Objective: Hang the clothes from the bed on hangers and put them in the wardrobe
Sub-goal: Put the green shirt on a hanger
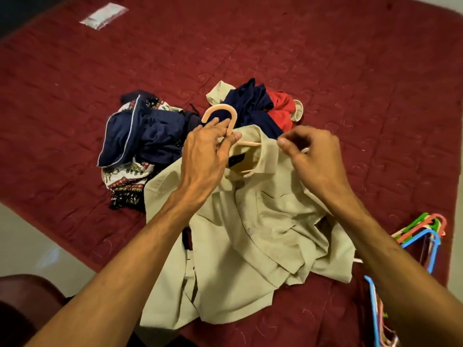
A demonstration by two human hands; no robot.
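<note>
A beige shirt [250, 236] lies crumpled on the dark red bed cover [325, 71]. A peach plastic hanger [220, 112] is partly inside its collar, hook pointing away from me. My left hand [208, 151] grips the hanger just below the hook. My right hand [308, 154] pinches the shirt's collar and shoulder over the hanger's right arm. Behind them lies a pile of clothes: navy garments [150, 131], a patterned cloth [125, 176], a red garment [281, 111].
Several coloured plastic hangers [423, 234] lie at the bed's right edge, more at the lower right [375, 309]. A clear plastic packet [104, 16] rests at the far left of the bed. Pale floor [30, 246] shows to the left.
</note>
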